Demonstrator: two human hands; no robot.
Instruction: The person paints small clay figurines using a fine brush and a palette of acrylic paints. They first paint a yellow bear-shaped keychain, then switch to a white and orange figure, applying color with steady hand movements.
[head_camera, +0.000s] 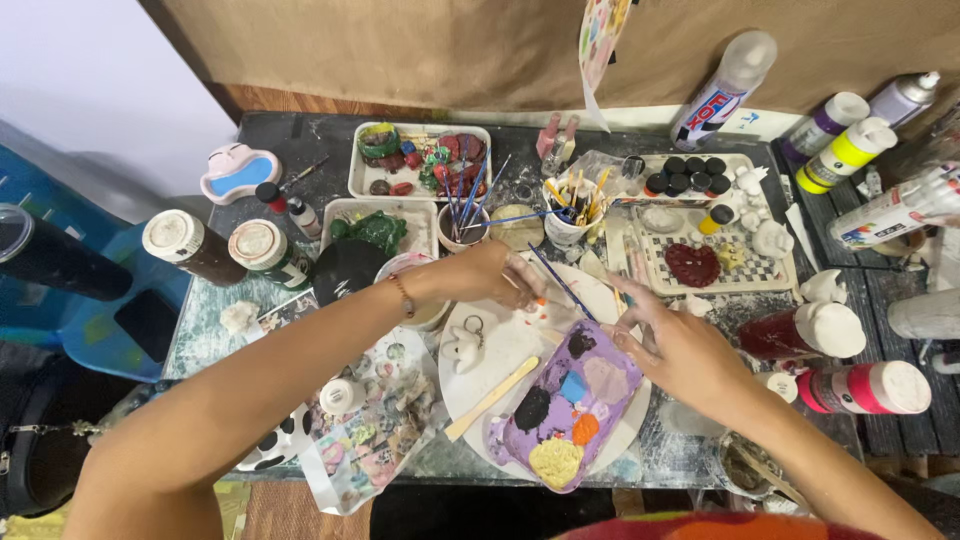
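While both hands work over the round white plate, we note that the left hand is closed on a small white piece with orange marks, and the right hand is pinched on a thin blue-handled brush, whose shaft runs up and away from the grip toward the left hand. Directly below the right grip lies the purple palette tray, carrying six paint blobs by our count: two black, one blue, one pale mauve, one orange, one cream. Beside the tray, toward the left forearm, lies one wooden stick; just below the left grip sits one white figurine with a key ring. We judge the right wrist liable to drag through the wet paint, since it hovers just over the tray. Beyond the right grip stand two white-capped bottles, near enough that an outward elbow sweep could topple them. Above the left grip, two cups of brushes crowd the reach; a lifted brush handle might catch them.
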